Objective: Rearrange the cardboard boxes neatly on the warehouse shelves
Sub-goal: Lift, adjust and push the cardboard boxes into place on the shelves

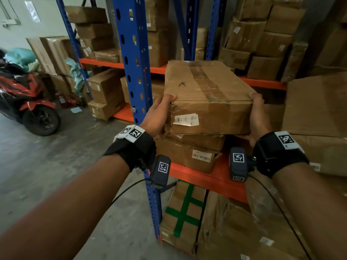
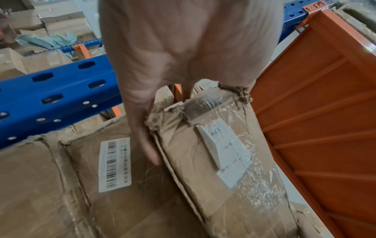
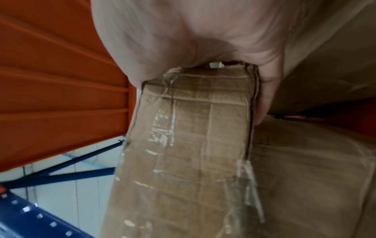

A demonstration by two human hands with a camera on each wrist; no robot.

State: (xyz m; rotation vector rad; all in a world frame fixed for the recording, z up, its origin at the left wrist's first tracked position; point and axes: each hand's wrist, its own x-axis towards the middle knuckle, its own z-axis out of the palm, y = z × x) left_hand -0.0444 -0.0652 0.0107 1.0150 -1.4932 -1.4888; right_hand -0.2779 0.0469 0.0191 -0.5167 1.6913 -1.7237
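We see the blue-and-orange warehouse rack (image 1: 131, 59) running out of frame above and to both sides, so its full extent stays hidden. Cardboard boxes crowd its levels; those on the upper right (image 1: 262, 40) are dim and their labels unreadable. At the front edge of the orange shelf beam (image 1: 206, 177) we hold a taped cardboard box (image 1: 208, 94) over a lower barcoded box (image 1: 187, 154); whether the two touch we cannot tell. Our left hand (image 1: 159, 113) grasps its crumpled near-left corner, thumb on top, the fingers mostly hidden underneath. Our right hand (image 1: 259, 117) clasps the near-right corner, its fingers likewise hidden beneath. The torn shipping label (image 1: 185, 119) on the front face is too blurred to read. A red motorcycle (image 1: 28, 102) is cut off at the left edge.
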